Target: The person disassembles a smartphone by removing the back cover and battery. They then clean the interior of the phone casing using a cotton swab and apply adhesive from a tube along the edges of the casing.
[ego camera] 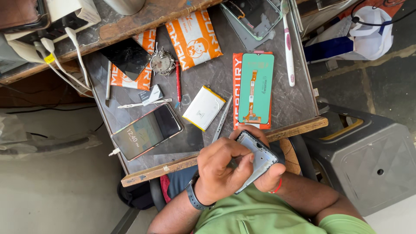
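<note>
Cradling the phone frame point(256, 159), right hand point(268, 175) grips beneath; left hand point(221, 169) pinches its edge.

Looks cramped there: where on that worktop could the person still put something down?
Bare grey worktop lies between the green screen panel and the toothbrush, and below the battery near the front wooden edge. The upper left, around the orange packets, is crowded.

Head camera looking straight down

One view only: it is sitting close above the hands point(234, 167), facing down over the bench point(208, 82), and taking in the floor point(52, 199) on both sides.
</note>
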